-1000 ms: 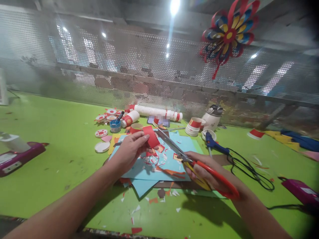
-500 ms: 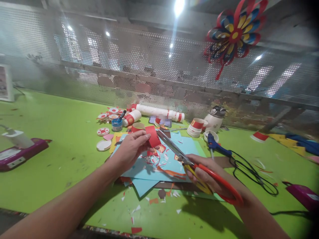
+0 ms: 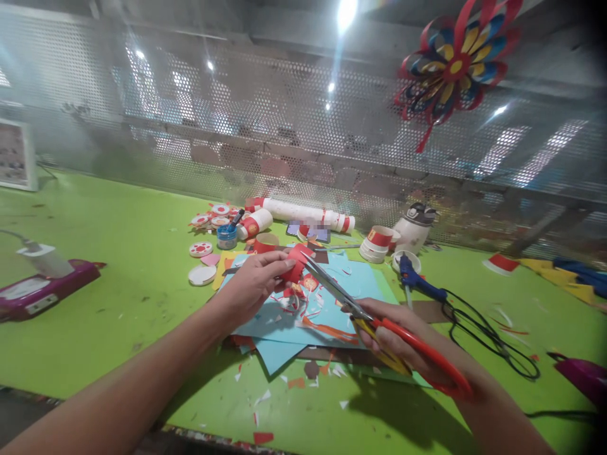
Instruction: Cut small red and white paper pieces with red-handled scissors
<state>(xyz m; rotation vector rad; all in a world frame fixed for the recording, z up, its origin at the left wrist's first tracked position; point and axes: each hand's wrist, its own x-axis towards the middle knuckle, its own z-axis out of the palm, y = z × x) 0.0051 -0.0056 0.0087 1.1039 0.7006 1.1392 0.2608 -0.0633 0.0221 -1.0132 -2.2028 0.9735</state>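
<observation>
A piece of red paper [image 3: 300, 258] is pinched between the thumb and fingers of my left hand [image 3: 260, 278]; its lower edge looks jagged. My right hand [image 3: 384, 328] grips a pair of scissors [image 3: 339, 292] with one red and one yellow handle. The blades point up and to the left, and their tips reach the paper's right side; whether they touch it I cannot tell. Under both hands lie light blue sheets [image 3: 275, 351], strewn with red, white and orange paper scraps [image 3: 327, 330].
A blue glue gun [image 3: 420, 281] with a black cord lies at right, near stacked paper cups [image 3: 377, 243] and a white jug [image 3: 415, 229]. Behind are a long white tube [image 3: 303, 213], a phone [image 3: 325, 234] and a blue jar [image 3: 226, 237]. A purple power strip [image 3: 61, 287] sits left.
The red paper has turned in my left hand and now appears shorter, with its jagged edge showing. The scissor tips remain close to it. The whole view has shifted slightly.
</observation>
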